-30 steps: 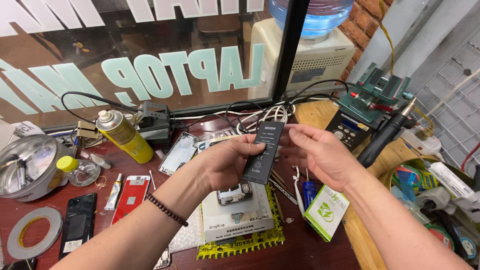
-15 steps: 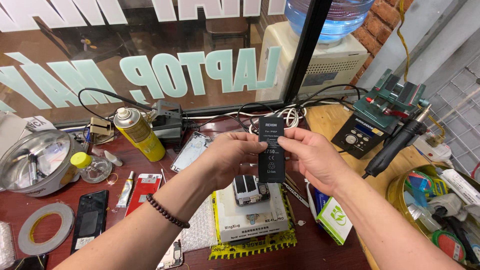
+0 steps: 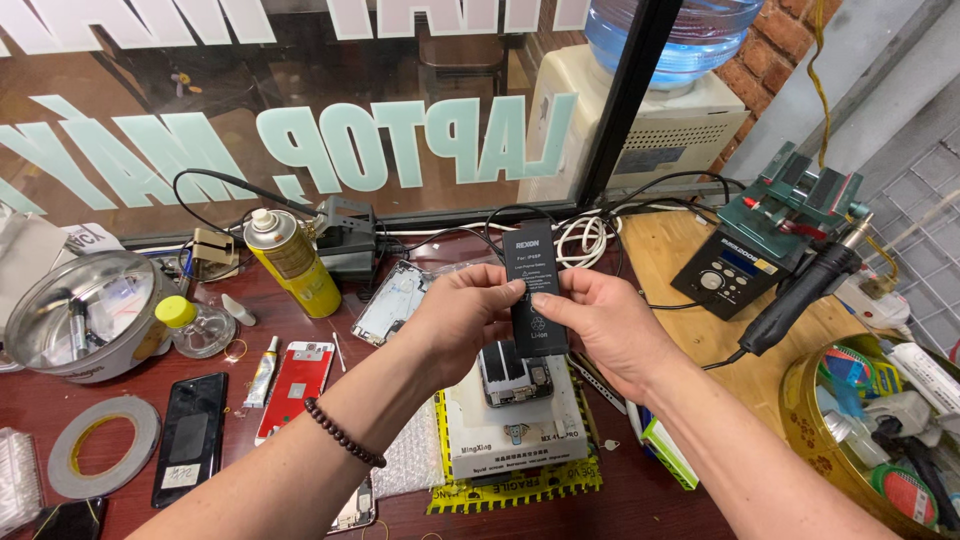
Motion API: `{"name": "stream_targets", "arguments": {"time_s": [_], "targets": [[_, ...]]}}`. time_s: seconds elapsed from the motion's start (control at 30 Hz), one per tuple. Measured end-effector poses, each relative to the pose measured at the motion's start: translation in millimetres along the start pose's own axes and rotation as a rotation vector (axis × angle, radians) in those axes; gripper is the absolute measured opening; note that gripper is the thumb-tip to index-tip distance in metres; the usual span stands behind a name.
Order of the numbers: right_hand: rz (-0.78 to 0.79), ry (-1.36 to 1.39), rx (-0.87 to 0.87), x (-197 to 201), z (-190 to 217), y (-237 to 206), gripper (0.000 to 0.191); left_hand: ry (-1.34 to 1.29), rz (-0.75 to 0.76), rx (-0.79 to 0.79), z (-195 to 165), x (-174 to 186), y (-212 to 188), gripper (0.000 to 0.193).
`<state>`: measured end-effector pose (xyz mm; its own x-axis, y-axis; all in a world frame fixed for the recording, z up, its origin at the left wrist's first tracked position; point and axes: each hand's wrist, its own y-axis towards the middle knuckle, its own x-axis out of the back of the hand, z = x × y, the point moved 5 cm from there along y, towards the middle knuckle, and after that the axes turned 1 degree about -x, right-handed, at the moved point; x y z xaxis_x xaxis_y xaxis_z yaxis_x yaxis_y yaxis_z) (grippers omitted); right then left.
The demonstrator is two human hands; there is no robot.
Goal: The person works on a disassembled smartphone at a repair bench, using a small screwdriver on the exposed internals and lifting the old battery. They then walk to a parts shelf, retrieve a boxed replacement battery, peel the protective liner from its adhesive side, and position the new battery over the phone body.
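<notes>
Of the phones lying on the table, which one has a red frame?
The phone with the red frame lies left of the left forearm, beside the all-black phone; the others are black or silver.

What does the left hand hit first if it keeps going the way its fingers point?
The left hand points right, so its fingers already touch the black phone battery; just beyond it is the right hand.

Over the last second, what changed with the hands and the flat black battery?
The flat black battery was turned from tilted to upright, its label toward the camera. Both the left hand and the right hand kept their pinch on it; nothing was let go. The opened phone on the white box below stayed put.
</notes>
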<state>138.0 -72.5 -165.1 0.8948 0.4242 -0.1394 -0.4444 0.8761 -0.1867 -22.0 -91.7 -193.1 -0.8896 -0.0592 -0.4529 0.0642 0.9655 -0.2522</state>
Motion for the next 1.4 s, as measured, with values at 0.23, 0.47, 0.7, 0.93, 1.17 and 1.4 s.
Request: {"name": "stream_targets", "arguments": {"time_s": [0.23, 0.47, 0.7, 0.93, 1.17, 1.4], "targets": [[-0.081, -0.628, 0.281, -33.0, 32.6, -14.3, 0.034, -0.299, 0.009, 0.069, -8.5, -14.1, -9.9, 0.046], [-0.284, -0.495, 0.424, 1.3, 65.1, -9.4, 0.028, -0.476, 0.377, 0.230, -19.8, -26.5, -18.8, 0.066], [-0.062, -0.447, 0.338, 3.7, 64.5, 14.3, 0.037, -0.417, 0.495, 0.263, -12.4, -35.2, -27.1, 0.064], [-0.228, -0.662, 0.516, -4.5, 78.9, 5.1, 0.014, -0.409, 0.446, 0.286, -12.8, -31.4, -21.0, 0.054], [-0.181, -0.585, 0.516, -18.8, 71.9, -2.1, 0.006, -0.446, 0.331, 0.267, -14.0, -23.5, -12.5, 0.048], [-0.152, -0.530, 0.629, -20.9, 63.5, -5.0, 0.002, -0.442, 0.240, 0.309, -11.1, -24.3, -9.0, 0.046]]}}
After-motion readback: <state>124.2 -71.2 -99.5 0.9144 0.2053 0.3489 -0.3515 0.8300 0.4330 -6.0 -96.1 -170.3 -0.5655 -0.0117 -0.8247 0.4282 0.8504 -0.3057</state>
